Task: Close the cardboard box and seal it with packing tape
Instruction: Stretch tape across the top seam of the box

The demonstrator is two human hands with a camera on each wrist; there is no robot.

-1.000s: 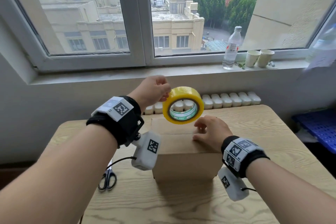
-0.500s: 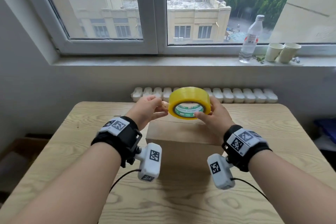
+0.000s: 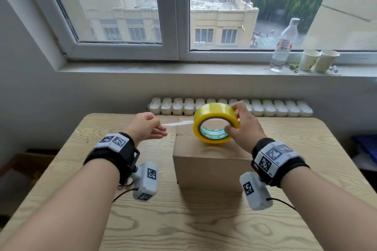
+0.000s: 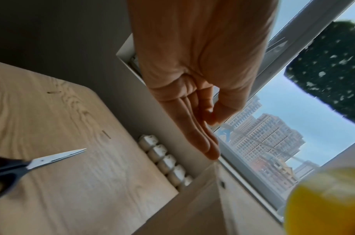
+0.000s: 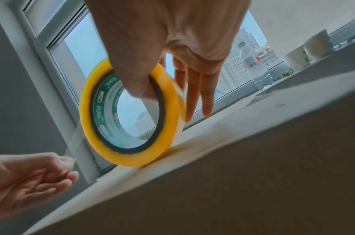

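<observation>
The right hand (image 3: 242, 128) now holds the tape roll (image 3: 216, 125) on the closed box (image 3: 208, 161) at the table's (image 3: 81, 169) middle, while the left hand (image 3: 145, 128) has pinched and pulled a strip (image 3: 177, 124) leftward, so sealing can start.

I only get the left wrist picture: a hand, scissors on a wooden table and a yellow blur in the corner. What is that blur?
Observer: A yellow roll of packing tape. The right hand grips it, thumb inside the core.
Visitor: Is it held in the air?
Observer: No. In the right wrist view its lower edge seems to rest on top of the brown cardboard box.
Visitor: Does the hand I see hold anything?
Observer: Yes. The left hand pinches the free end of a clear strip of tape that runs to the roll.
</observation>
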